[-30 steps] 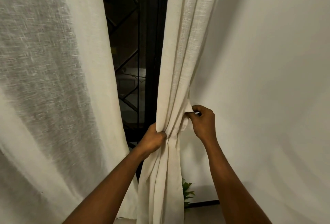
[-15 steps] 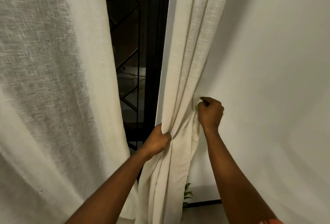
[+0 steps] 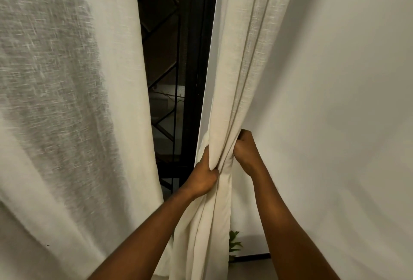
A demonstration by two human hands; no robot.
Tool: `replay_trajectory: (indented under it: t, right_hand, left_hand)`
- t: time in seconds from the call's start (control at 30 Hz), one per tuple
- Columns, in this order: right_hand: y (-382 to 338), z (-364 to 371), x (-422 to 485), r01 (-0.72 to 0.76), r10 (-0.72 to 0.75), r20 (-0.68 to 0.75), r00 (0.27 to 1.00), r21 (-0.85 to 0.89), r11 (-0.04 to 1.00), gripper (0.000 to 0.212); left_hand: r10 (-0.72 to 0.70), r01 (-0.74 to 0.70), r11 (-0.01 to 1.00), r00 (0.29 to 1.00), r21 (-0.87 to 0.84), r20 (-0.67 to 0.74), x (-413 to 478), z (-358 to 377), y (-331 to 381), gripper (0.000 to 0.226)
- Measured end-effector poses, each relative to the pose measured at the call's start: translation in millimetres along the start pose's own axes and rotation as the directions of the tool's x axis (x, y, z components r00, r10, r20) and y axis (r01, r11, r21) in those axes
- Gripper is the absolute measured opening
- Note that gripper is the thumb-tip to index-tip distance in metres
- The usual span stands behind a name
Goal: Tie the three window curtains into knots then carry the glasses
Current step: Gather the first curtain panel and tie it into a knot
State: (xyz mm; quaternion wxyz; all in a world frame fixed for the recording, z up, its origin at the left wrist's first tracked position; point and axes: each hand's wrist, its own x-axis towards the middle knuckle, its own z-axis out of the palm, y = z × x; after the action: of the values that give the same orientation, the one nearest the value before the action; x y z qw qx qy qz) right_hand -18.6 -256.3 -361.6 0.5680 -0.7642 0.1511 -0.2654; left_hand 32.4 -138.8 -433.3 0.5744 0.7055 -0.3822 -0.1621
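Head view, items as I log them from my station:

1. Gathered curtain (image 3: 228, 101): cream linen-like cloth, hanging centre frame in front of the right side of the window and bunched into narrow vertical folds. I see no knot in it. Its lower length hangs loose between my operator's two forearms.

2. Left hand (image 3: 204, 179): fingers curled round the left side of the bunched folds and gripping them, with the thumb tucked into a crease.

3. Right hand (image 3: 244, 152): closed in a fist on the right edge of the same curtain, a little higher than the left hand. The fingertips are buried in the cloth, so I cannot see how they lie.

4. Second curtain (image 3: 67, 101): same cloth, filling the left of the frame, hanging free and untied, well apart from both hands.

5. Window (image 3: 192, 78): dark frame between the two curtains, with a grille (image 3: 163, 56) of diagonal bars behind it.

6. Wall (image 3: 346, 101): plain pale surface to the right of the gathered curtain.

7. Plant (image 3: 234, 244): a few green leaves low down, just beside the curtain's hanging end, near a dark skirting strip (image 3: 252, 257).
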Motion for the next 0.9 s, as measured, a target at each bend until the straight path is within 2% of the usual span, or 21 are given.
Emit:
replay_trajectory:
  t: [0.03, 0.1, 0.13, 0.17, 0.2, 0.27, 0.3, 0.33, 0.4, 0.47, 0.5, 0.57, 0.6, 0.63, 0.67, 0.7, 0.8, 0.87, 0.9]
  right_hand:
    - [0.9, -0.9, -3.0, -0.022, 0.015, 0.05, 0.999, 0.125, 0.992, 0.023]
    - [4.5, -1.8, -7.6, -0.115, 0.057, 0.138, 0.989, 0.463, 0.879, 0.023]
    - [7.2, -1.7, -9.7, -0.16, 0.065, 0.187, 0.98, 0.556, 0.816, 0.026]
    - [9.1, -0.9, -11.8, -0.181, 0.05, 0.236, 0.97, 0.574, 0.798, 0.035]
    - [10.0, 1.3, -13.5, -0.188, 0.045, 0.272, 0.961, 0.524, 0.831, 0.049]
    - [5.2, 8.5, -15.6, -0.096, 0.041, 0.247, 0.968, 0.215, 0.972, 0.066]
    - [4.1, 12.8, -15.9, -0.043, 0.032, 0.194, 0.98, 0.052, 0.998, 0.067]
    - [2.3, 16.5, -16.3, -0.028, 0.033, 0.112, 0.993, -0.04, 0.999, 0.064]
    - [1.5, 17.4, -15.0, -0.064, 0.062, -0.057, 0.996, -0.032, 0.997, 0.058]
    - [5.6, 10.8, -11.8, -0.08, 0.081, -0.112, 0.99, 0.016, 0.997, 0.052]
    - [6.3, 6.7, -11.3, -0.086, 0.086, -0.105, 0.991, 0.012, 0.996, 0.049]
    - [6.1, 0.1, -10.1, -0.075, 0.075, -0.078, 0.994, -0.005, 0.997, 0.045]
    - [4.7, -2.2, -10.6, -0.065, 0.065, -0.069, 0.996, -0.002, 0.998, 0.044]
    - [4.7, -3.4, -10.7, -0.06, 0.06, -0.063, 0.996, 0.006, 0.998, 0.045]
    - [5.2, -4.0, -10.4, -0.058, 0.059, -0.056, 0.997, 0.017, 0.998, 0.046]
    - [6.5, -3.3, -9.9, -0.065, 0.066, -0.045, 0.997, 0.016, 0.998, 0.046]
    - [6.8, 4.1, -8.4, -0.088, 0.088, -0.015, 0.996, 0.001, 0.996, 0.044]
    - [5.1, 9.0, -7.6, -0.093, 0.093, 0.006, 0.996, 0.003, 0.996, 0.056]
    - [4.9, 10.0, -7.2, -0.092, 0.092, 0.01, 0.996, -0.001, 0.996, 0.062]
  left_hand:
    - [0.026, -0.026, 1.0, 1.0, 0.001, -0.007, 0.0, 1.0, 1.2, 0.072]
    - [0.069, -0.069, 0.998, 0.997, -0.003, -0.04, 2.7, 2.6, 1.5, 0.072]
    - [0.081, -0.081, 0.997, 0.995, -0.004, -0.066, 5.6, 4.1, -0.5, 0.072]
    - [0.08, -0.08, 0.997, 0.993, 0.0, -0.091, 8.3, 5.1, -2.6, 0.074]
    - [0.068, -0.067, 0.998, 0.991, 0.015, -0.114, 11.3, 7.1, -5.3, 0.076]
    - [0.029, -0.021, 0.998, 0.991, 0.055, -0.131, 15.5, 11.5, -8.9, 0.075]
    - [0.015, -0.006, 0.997, 0.992, 0.075, -0.123, 16.0, 13.6, -9.3, 0.073]
    - [0.004, 0.006, 0.995, 0.995, 0.103, -0.101, 15.1, 13.6, -8.3, 0.073]
    - [-0.005, 0.005, 0.973, 1.0, 0.229, -0.002, 13.0, 9.1, -6.6, 0.079]
    - [-0.008, -0.037, 0.933, 0.992, 0.359, 0.122, 6.6, -1.0, -5.3, 0.09]
    - [0.007, -0.045, 0.922, 0.995, 0.384, 0.101, 2.0, -8.3, -3.9, 0.088]
    - [0.102, -0.055, 0.956, 0.984, 0.289, -0.148, -8.4, -23.6, 6.3, 0.054]
    - [0.151, -0.092, 0.975, 0.943, 0.203, -0.298, -10.8, -31.0, 8.9, 0.034]
    - [0.169, -0.118, 0.982, 0.898, 0.148, -0.406, -9.6, -37.9, 10.0, 0.021]
    - [0.168, -0.12, 0.984, 0.88, 0.135, -0.444, -6.0, -44.5, 11.5, 0.02]
    - [0.16, -0.105, 0.983, 0.896, 0.153, -0.414, -1.0, -50.3, 13.2, 0.029]
    - [0.076, -0.045, 0.977, 0.987, 0.207, -0.141, 15.2, -54.7, 17.8, 0.073]
    - [0.035, -0.03, 0.983, 0.999, 0.179, -0.024, 21.4, -50.7, 19.4, 0.084]
    - [0.017, -0.015, 0.987, 1.0, 0.157, -0.017, 23.3, -48.5, 18.8, 0.082]
